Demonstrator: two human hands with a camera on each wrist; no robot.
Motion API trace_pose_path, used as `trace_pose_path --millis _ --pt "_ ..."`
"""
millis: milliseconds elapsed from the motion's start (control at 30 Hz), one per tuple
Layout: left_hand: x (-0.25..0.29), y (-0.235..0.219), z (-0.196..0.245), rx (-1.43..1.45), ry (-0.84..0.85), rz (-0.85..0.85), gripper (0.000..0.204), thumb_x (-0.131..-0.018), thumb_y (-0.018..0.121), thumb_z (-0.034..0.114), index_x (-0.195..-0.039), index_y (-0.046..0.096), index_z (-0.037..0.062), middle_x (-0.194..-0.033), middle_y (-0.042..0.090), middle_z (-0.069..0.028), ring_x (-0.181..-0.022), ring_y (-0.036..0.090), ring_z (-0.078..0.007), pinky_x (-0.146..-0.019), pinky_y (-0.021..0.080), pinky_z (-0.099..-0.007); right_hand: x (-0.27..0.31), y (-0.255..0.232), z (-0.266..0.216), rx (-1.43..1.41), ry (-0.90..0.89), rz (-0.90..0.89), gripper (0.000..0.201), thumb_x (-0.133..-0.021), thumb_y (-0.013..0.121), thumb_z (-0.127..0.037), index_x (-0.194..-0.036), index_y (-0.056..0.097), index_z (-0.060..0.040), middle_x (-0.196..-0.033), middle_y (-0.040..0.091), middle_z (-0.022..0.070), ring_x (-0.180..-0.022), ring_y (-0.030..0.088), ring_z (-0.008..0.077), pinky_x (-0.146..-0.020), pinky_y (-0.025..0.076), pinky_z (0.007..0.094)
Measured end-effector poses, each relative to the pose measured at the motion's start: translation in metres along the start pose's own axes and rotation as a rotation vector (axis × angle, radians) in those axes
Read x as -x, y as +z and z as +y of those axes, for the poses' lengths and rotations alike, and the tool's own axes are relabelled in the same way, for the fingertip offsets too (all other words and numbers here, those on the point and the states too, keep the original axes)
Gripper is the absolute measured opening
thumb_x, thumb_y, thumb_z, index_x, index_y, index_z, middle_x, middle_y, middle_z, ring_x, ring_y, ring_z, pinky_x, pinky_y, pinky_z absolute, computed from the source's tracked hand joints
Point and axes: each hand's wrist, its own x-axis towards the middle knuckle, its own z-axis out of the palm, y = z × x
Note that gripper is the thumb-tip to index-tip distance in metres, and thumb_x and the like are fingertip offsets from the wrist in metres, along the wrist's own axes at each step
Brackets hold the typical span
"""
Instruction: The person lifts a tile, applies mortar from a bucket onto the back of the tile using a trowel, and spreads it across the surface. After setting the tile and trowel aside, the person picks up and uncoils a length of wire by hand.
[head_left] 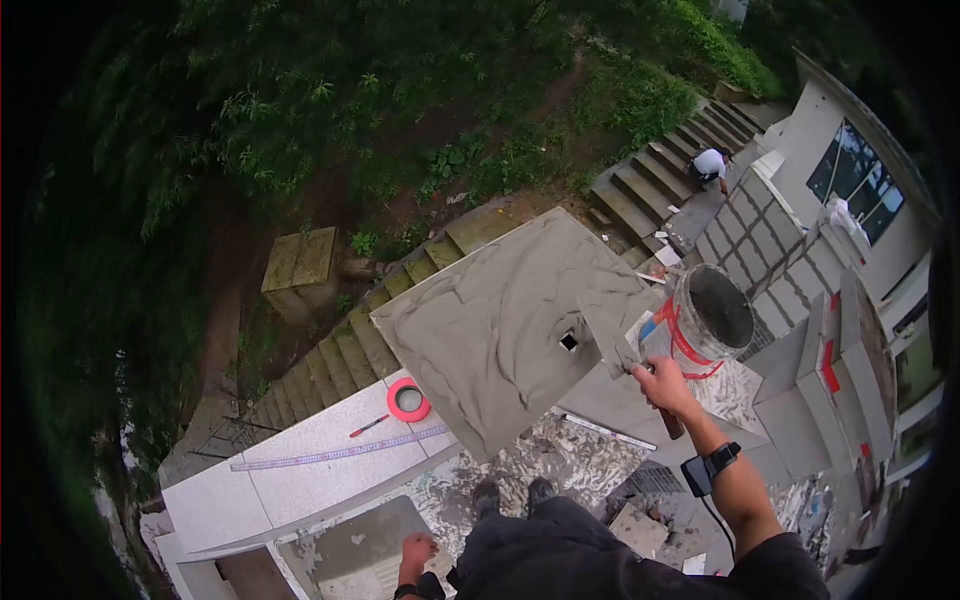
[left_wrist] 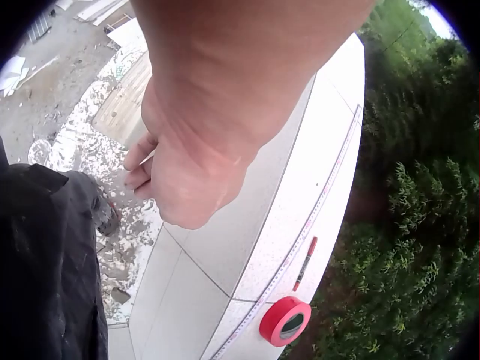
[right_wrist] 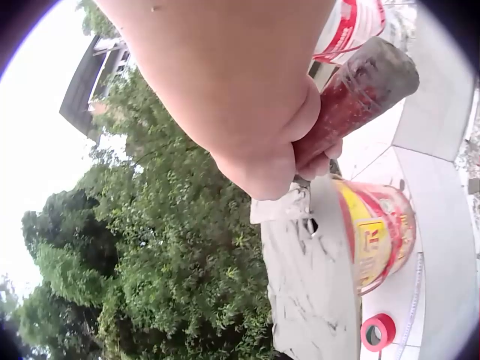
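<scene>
My right hand [head_left: 662,385] grips the brown handle of a trowel [head_left: 605,335], whose mortar-smeared blade lies over the right part of a large square tile [head_left: 480,320]. Grey wet mortar covers the tile in ridges and sweeps, around a small square hole [head_left: 569,341]. In the right wrist view the thick end of the handle [right_wrist: 367,82] sticks out of the fist. Just beyond that hand stands a bucket [head_left: 690,330] with grey mortar inside. My left hand [head_left: 418,550] hangs low beside the body, fingers loosely curled and holding nothing.
On the pale ledge [head_left: 270,500] lie a red tape roll [head_left: 408,400], a red marker [head_left: 369,426] and a long measuring tape [head_left: 320,460]. Another bucket [right_wrist: 386,232] stands beneath the tile. Stairs [head_left: 330,365] drop away behind; a person [head_left: 710,165] crouches far off.
</scene>
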Motion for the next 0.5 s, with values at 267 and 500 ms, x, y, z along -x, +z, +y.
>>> trace_pose_path --millis 267,500 --pt "0.008 -0.015 -0.049 0.213 -0.047 0.036 0.024 -0.095 0.054 0.014 -0.113 0.061 -0.0018 -0.089 0.072 -0.0174 -0.076 0.073 -0.0287 -0.065 0.060 -0.0402 -0.027 0.016 -0.116 0.142 -0.153 -0.395 0.032 -0.094 0.062 -0.024 -0.082 0.060 0.0057 -0.057 0.057 0.0078 -0.044 0.058 0.0163 -0.041 0.048 0.0331" --pt "0.000 0.014 -0.121 0.619 -0.130 0.008 0.020 -0.095 0.053 0.016 -0.108 0.062 0.0025 -0.088 0.071 -0.0181 -0.076 0.072 -0.0319 -0.061 0.059 -0.0394 -0.106 0.080 -0.202 0.296 -0.355 -0.629 0.029 -0.095 0.058 -0.023 -0.087 0.063 0.0048 -0.057 0.057 0.0088 -0.044 0.060 0.0193 -0.040 0.048 0.0345"
